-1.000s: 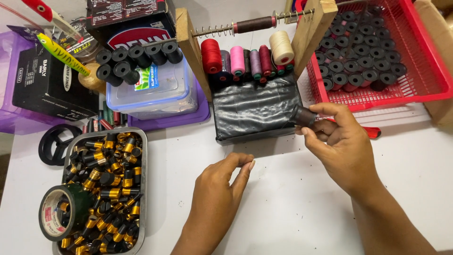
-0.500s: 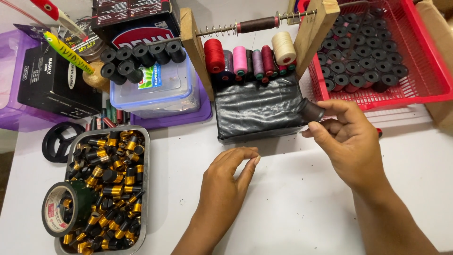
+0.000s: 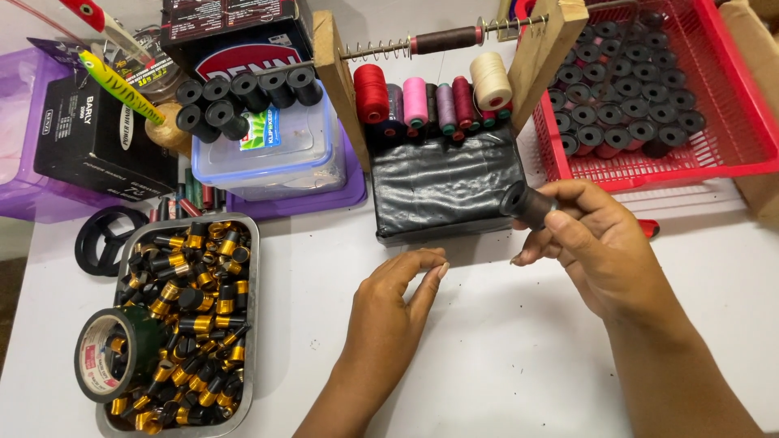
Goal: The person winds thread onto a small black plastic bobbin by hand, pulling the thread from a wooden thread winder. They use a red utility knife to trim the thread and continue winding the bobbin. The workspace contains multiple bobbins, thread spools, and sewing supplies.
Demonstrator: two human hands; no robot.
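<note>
Right hand (image 3: 600, 243), black spool (image 3: 527, 203) higher

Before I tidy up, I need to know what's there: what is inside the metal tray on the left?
The metal tray is heaped with small black-and-gold caps. A roll of tape lies on them at the near left corner. The tray's bottom, and whatever is under the roll, are covered.

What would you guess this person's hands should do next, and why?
Probably bring the left hand up to the dark spool. The right hand holds it raised, while the left rests empty on the table just below.
</note>
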